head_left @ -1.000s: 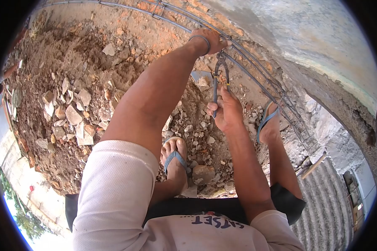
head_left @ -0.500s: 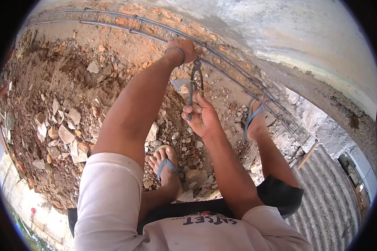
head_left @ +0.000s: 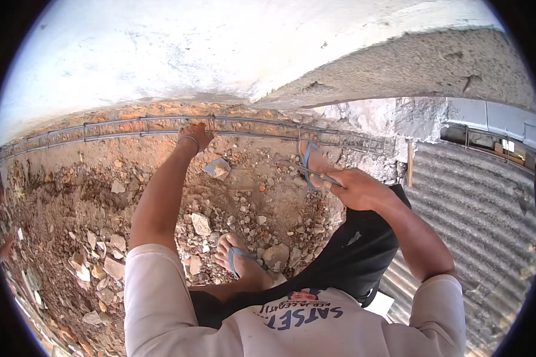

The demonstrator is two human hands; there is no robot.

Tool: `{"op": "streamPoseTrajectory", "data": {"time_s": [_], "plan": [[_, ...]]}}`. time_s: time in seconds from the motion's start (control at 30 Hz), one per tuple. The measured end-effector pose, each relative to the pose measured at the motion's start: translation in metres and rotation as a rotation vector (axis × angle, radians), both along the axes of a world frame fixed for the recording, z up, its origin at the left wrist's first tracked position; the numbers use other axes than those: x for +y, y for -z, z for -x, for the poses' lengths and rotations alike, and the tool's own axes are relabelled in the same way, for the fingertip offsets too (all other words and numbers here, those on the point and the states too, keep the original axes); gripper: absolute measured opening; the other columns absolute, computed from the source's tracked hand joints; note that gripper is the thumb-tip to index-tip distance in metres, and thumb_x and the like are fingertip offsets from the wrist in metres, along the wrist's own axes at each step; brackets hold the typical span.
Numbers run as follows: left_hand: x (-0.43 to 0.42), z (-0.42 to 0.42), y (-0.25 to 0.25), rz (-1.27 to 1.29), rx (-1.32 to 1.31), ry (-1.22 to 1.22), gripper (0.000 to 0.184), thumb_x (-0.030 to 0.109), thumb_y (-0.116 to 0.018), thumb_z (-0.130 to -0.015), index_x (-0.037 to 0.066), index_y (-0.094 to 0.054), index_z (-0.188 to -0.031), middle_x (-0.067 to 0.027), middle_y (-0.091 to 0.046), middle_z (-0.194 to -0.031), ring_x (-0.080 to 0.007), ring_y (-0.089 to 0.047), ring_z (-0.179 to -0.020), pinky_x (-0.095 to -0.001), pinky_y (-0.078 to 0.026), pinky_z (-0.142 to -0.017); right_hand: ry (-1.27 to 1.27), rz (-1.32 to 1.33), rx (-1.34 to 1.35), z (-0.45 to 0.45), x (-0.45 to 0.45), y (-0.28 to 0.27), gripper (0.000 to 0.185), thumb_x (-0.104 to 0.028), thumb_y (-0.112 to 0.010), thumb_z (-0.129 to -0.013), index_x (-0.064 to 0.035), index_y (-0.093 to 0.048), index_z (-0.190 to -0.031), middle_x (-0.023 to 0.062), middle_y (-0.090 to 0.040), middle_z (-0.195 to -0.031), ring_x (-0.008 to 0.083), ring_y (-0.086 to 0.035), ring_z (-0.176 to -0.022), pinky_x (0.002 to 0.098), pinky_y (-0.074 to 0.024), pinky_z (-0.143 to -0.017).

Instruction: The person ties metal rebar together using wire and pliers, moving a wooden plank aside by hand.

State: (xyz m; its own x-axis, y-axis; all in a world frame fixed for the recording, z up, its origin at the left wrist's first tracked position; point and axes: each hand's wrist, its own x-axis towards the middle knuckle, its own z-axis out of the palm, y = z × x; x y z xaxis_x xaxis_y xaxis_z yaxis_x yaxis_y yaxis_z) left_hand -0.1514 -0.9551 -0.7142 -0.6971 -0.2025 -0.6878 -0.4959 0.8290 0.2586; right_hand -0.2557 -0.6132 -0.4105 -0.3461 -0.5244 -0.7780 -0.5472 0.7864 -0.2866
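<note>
A long rebar cage [head_left: 256,135] of thin steel bars with square stirrups lies along the foot of the wall. My left hand [head_left: 195,137] is closed on it beside one stirrup; the fingertips are partly hidden. In my right hand [head_left: 356,188] is a pair of pincers [head_left: 307,170], gripped by the handles. Their jaws point left, away from the cage, and are blurred. The pincers hang above my right foot [head_left: 314,159], which wears a blue flip-flop and rests against the cage.
Broken stones [head_left: 114,268] and loose soil cover the ground on the left. My other foot [head_left: 238,257] stands among rubble. A pale wall [head_left: 161,53] rises beyond the cage. Corrugated sheeting [head_left: 464,232] lies at the right, with a wooden stick [head_left: 410,163] at its edge.
My right hand has drawn the pincers away from the cage, to the right. My left hand stays on the cage. The view has turned, showing more wall.
</note>
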Motion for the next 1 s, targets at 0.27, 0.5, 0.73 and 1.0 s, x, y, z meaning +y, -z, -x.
{"op": "streamPoseTrajectory", "data": {"time_s": [0.27, 0.5, 0.73, 1.0], "plan": [[-0.072, -0.004, -0.125, -0.164, 0.117, 0.246, 0.053, 0.044, -0.059, -0.090, 0.000, -0.062, -0.120, -0.0236, -0.063, -0.122, -0.0377, -0.059, -0.114, -0.0441, -0.047, -0.097, 0.518, -0.113, 0.736, 0.025, 0.118, -0.174, 0.026, -0.023, -0.055, -0.092, 0.0011, -0.063, -0.098, 0.0293, -0.064, -0.087, 0.0467, -0.062, -0.091, 0.0525, -0.0467, -0.079], [-0.159, -0.047, -0.170, -0.386, 0.425, 0.025, 0.046, 0.039, -0.062, -0.093, -0.002, -0.062, -0.114, -0.0142, -0.067, -0.101, -0.0252, -0.063, -0.095, -0.0393, -0.049, -0.085, 0.665, -0.350, 1.025, -0.068, 0.225, -0.265, 0.026, -0.023, -0.056, -0.090, 0.0013, -0.064, -0.089, 0.0298, -0.063, -0.089, 0.0494, -0.060, -0.089, 0.0535, -0.0458, -0.076], [-0.243, -0.165, -0.194, -0.519, 0.579, -0.347, 0.035, 0.037, -0.058, -0.097, 0.003, -0.063, -0.104, -0.0016, -0.064, -0.084, -0.0121, -0.059, -0.079, -0.0295, -0.045, -0.069, 0.604, -0.403, 0.974, -0.012, 0.220, -0.316, 0.031, -0.025, -0.056, -0.091, 0.0037, -0.066, -0.090, 0.0299, -0.064, -0.088, 0.0490, -0.061, -0.087, 0.0529, -0.0477, -0.076], [-0.171, -0.199, -0.251, -0.278, 0.549, -0.259, 0.035, 0.026, -0.062, -0.096, 0.003, -0.059, -0.122, -0.0168, -0.066, -0.112, -0.0227, -0.064, -0.104, -0.0397, -0.052, -0.090, 0.570, -0.173, 0.867, 0.123, 0.193, -0.131, 0.026, -0.017, -0.055, -0.083, 0.0033, -0.069, -0.092, 0.0285, -0.067, -0.095, 0.0444, -0.065, -0.093, 0.0503, -0.0509, -0.084]]}}
